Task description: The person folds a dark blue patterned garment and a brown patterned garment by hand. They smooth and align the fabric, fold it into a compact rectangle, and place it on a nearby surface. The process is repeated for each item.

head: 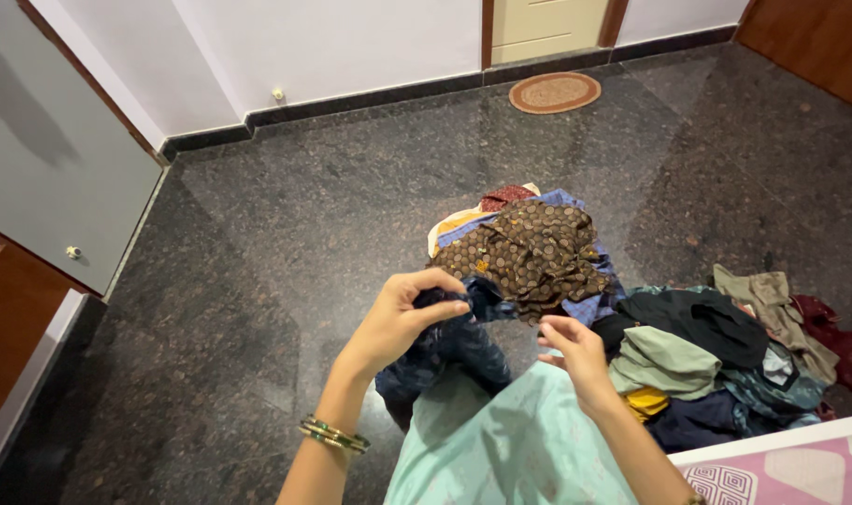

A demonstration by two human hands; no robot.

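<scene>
Dark granite floor [304, 234]; left hand [402, 313] pinching navy garment [444, 355].

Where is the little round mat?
In the head view, the round mat lies on the dark floor at the top, right before the cream door.

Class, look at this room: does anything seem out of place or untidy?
Yes. Clothes lie in loose, crumpled heaps on the dark stone floor instead of folded or put away. The left hand grips a dark blue garment; the right hand is open beside it.
</scene>
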